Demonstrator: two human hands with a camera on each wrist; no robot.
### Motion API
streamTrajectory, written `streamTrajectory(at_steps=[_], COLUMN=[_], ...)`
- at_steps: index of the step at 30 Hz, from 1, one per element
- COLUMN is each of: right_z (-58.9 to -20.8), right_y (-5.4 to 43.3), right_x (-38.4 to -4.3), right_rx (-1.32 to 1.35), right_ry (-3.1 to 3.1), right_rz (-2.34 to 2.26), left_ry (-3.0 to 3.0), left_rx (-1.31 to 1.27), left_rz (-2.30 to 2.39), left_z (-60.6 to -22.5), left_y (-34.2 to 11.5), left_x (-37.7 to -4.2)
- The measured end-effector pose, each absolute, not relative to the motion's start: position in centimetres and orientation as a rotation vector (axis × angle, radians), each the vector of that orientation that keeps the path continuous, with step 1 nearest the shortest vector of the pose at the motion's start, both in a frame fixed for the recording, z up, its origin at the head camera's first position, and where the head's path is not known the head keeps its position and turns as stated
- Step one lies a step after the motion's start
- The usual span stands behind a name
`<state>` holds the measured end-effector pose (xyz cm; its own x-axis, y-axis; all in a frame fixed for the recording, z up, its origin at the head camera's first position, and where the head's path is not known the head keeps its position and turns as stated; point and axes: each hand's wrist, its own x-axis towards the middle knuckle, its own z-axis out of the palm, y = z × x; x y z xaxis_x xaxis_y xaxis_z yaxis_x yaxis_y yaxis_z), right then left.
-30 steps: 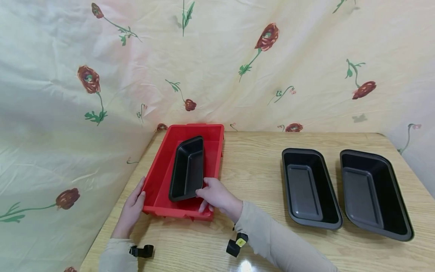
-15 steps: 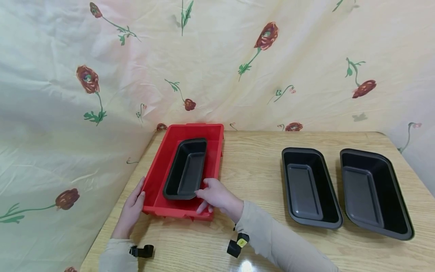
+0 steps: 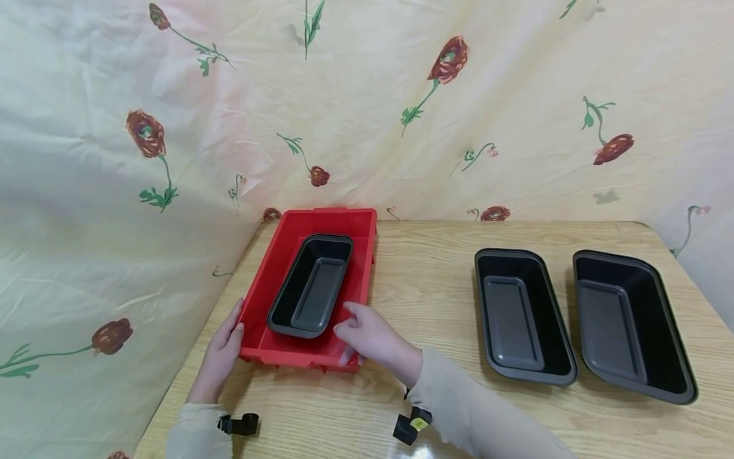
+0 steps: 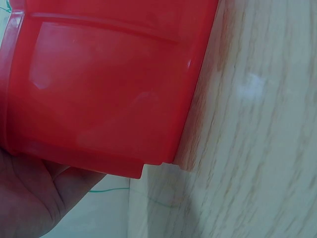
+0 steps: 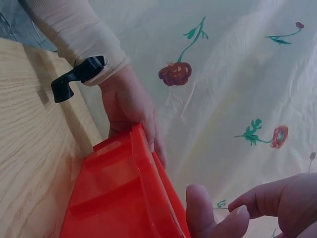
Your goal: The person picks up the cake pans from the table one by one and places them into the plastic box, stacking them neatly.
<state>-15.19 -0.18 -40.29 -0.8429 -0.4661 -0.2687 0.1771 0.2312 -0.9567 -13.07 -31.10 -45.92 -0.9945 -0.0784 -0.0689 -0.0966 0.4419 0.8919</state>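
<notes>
"Left grip [image 3: 222, 347]?"
"Clamped on the tray [image 3: 287, 358] at its left edge."
"The pan [image 3: 318, 293]?"
"Inside the tray."
"Right grip [image 3: 374, 335]?"
"Thumb and fingers apart, just beside the pan, at the tray's near right corner; contact unclear."

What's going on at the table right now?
A person's left grip holds a red tray by its near left side. The right grip is at the near right corner, seemingly off the dark pan lying inside. A second pan and a third stand on the wooden table, right of the tray.
</notes>
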Motion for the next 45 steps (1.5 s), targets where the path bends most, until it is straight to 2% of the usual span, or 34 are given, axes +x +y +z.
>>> streamTrajectory(at_steps=[34,45], right_z=[-39.5,-39.4], right_y=[4.9,6.8], right_x=[-13.4,-13.1], right_rx=[-0.457,-0.437], right_ry=[1.956,2.012], right_rz=[-1.797,-1.770], left_ry=[2.632,2.635], left_rx=[-0.148,-0.124], left_rz=[1.667,1.675], left_z=[-45.9,-46.0], left_y=[-31.1,-31.3], left_x=[-13.1,-13.2])
